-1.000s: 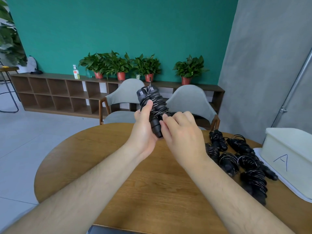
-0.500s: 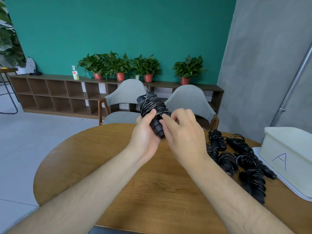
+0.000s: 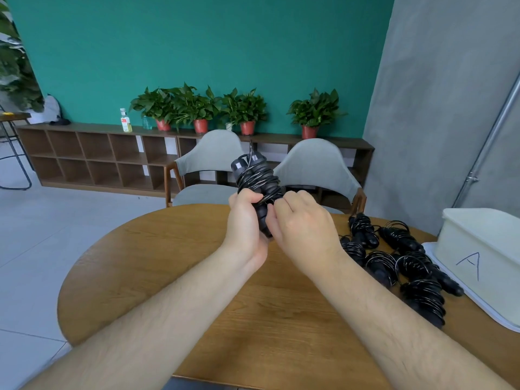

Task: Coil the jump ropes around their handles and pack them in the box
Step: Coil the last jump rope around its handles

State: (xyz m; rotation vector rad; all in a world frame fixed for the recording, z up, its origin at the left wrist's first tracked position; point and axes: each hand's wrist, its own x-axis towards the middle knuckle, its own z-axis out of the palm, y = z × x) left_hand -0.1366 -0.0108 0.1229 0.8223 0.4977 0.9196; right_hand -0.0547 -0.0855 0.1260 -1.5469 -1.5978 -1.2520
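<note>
A black jump rope [image 3: 254, 177], its thin cord coiled around its two handles, stands upright above the far side of the round wooden table [image 3: 174, 266]. My left hand [image 3: 245, 220] grips the lower part of the handles, thumb over the coils. My right hand [image 3: 304, 223] pinches the bundle from the right at the lowest coils. Several other coiled black jump ropes [image 3: 399, 266] lie in a pile on the table to the right. A white box [image 3: 484, 249] marked "A" stands at the right edge beside them, on a white lid or tray.
Two grey chairs [image 3: 318, 167] stand behind the table. A low wooden shelf [image 3: 98, 156] with potted plants [image 3: 201, 108] and a small bottle [image 3: 125, 123] runs along the green wall. A grey wall with a metal pipe [image 3: 486, 142] is at the right.
Both hands have lowered the bundle a little and closed tighter round it. My left thumb now curls over the coils, and my right fingers have shifted onto the lowest coils.
</note>
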